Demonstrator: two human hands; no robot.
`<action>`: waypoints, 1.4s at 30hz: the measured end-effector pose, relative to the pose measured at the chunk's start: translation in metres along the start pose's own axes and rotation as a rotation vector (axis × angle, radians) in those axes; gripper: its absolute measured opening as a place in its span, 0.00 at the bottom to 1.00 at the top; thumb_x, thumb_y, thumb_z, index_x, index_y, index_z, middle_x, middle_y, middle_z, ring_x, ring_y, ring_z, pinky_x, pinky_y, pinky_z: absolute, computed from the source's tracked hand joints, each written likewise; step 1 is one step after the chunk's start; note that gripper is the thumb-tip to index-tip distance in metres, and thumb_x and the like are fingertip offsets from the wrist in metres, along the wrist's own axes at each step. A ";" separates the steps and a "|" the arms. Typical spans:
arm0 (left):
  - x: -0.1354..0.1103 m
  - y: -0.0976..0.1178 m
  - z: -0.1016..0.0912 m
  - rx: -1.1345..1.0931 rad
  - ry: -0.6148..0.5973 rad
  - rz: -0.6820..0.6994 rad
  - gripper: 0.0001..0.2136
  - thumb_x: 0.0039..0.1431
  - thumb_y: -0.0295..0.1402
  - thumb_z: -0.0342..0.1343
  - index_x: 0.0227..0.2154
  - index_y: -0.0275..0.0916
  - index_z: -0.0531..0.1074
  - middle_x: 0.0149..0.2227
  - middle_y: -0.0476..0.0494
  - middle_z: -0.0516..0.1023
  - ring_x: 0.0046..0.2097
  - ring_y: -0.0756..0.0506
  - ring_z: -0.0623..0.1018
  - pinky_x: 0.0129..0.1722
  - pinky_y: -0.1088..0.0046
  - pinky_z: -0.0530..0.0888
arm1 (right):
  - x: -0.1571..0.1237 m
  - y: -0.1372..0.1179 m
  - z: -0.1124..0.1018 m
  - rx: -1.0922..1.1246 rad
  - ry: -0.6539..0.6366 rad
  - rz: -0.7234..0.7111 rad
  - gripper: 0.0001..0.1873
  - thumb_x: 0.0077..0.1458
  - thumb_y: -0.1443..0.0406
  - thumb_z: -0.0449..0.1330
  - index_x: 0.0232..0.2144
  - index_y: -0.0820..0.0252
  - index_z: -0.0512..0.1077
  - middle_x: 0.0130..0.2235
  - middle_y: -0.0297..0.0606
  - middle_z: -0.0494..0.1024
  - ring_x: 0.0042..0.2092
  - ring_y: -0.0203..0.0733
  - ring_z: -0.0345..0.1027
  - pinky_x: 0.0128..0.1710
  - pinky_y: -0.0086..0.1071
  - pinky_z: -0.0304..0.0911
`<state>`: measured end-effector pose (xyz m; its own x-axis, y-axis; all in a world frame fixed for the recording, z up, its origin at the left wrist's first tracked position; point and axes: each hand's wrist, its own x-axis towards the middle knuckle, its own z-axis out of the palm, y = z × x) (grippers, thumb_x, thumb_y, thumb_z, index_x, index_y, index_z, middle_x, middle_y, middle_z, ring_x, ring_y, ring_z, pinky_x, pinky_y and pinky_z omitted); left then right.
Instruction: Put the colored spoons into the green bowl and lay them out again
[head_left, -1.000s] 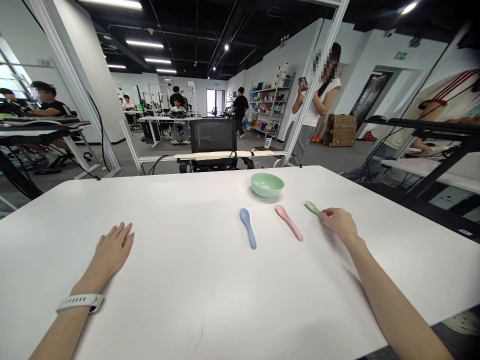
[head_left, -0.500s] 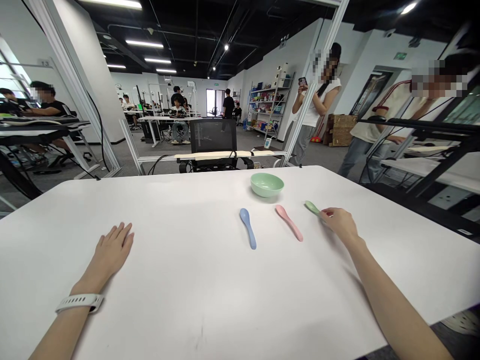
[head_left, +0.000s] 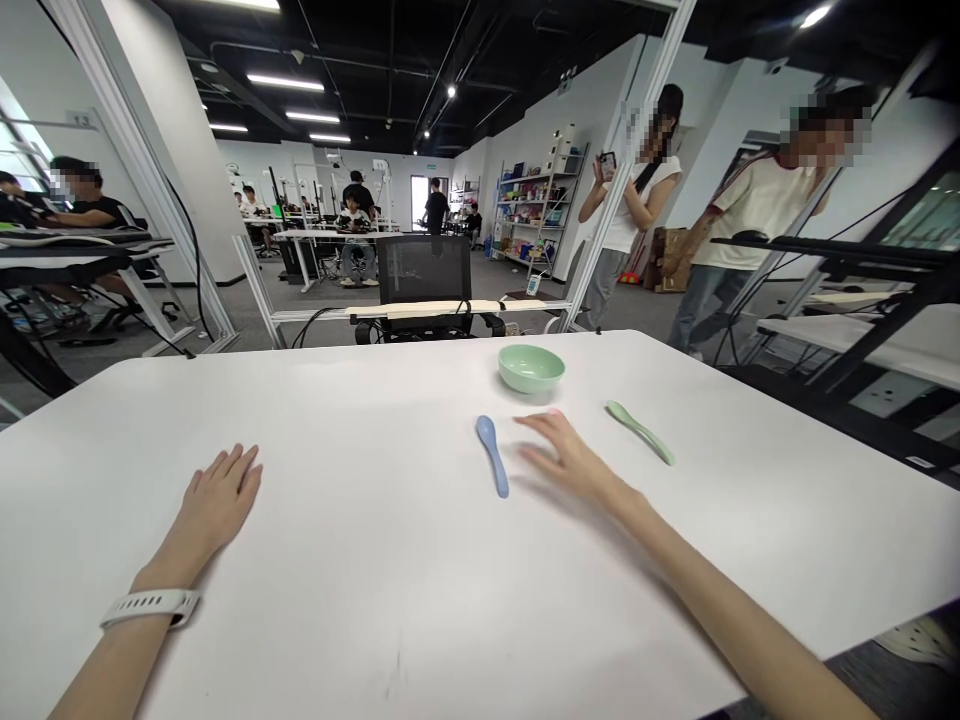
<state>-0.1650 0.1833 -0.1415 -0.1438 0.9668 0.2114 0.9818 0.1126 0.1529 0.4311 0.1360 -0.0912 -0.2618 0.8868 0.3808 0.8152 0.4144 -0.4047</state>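
Note:
My right hand (head_left: 564,456) hovers with fingers stretched out over the spot between the blue spoon (head_left: 493,455) and the green spoon (head_left: 640,432). It covers the pink spoon, whose tip barely peeks out at the fingertips. Whether the fingers touch that spoon I cannot tell. The green spoon lies free on the white table (head_left: 390,600), to the right of my hand. A pale green bowl (head_left: 531,367) stands just beyond the spoons. My left hand (head_left: 217,498) rests flat and open on the table at the left, with a white watch on its wrist.
A black chair and a metal frame stand behind the table's far edge. Two people stand at the back right, one holding a phone. Other people sit at desks at the left and far back. Another table with black bars is at the right.
My right hand let go of the green spoon's handle and moved left over the pink spoon. A second person walked into view at the right. My left hand stayed put.

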 end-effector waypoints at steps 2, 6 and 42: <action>-0.001 0.001 0.000 0.000 -0.006 -0.006 0.35 0.77 0.42 0.36 0.77 0.32 0.71 0.81 0.27 0.70 0.82 0.29 0.68 0.81 0.40 0.66 | -0.002 -0.024 0.014 0.021 -0.205 -0.027 0.43 0.73 0.36 0.60 0.78 0.48 0.73 0.77 0.52 0.75 0.77 0.65 0.68 0.78 0.62 0.63; -0.002 0.001 -0.001 -0.011 0.009 0.017 0.35 0.77 0.42 0.36 0.76 0.32 0.72 0.80 0.25 0.70 0.82 0.29 0.69 0.80 0.37 0.67 | -0.008 -0.044 0.021 0.031 -0.371 0.028 0.49 0.70 0.37 0.64 0.83 0.50 0.66 0.83 0.53 0.64 0.83 0.67 0.57 0.81 0.63 0.58; -0.005 0.004 -0.004 -0.071 0.013 -0.004 0.36 0.77 0.46 0.35 0.76 0.35 0.73 0.80 0.27 0.71 0.82 0.28 0.69 0.81 0.35 0.64 | -0.007 -0.036 0.011 0.032 -0.369 0.008 0.45 0.74 0.39 0.60 0.84 0.46 0.65 0.84 0.50 0.63 0.83 0.65 0.57 0.82 0.63 0.57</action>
<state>-0.1606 0.1777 -0.1378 -0.1499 0.9632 0.2229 0.9700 0.0997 0.2216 0.3982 0.1173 -0.0882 -0.4291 0.9016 0.0549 0.8026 0.4084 -0.4348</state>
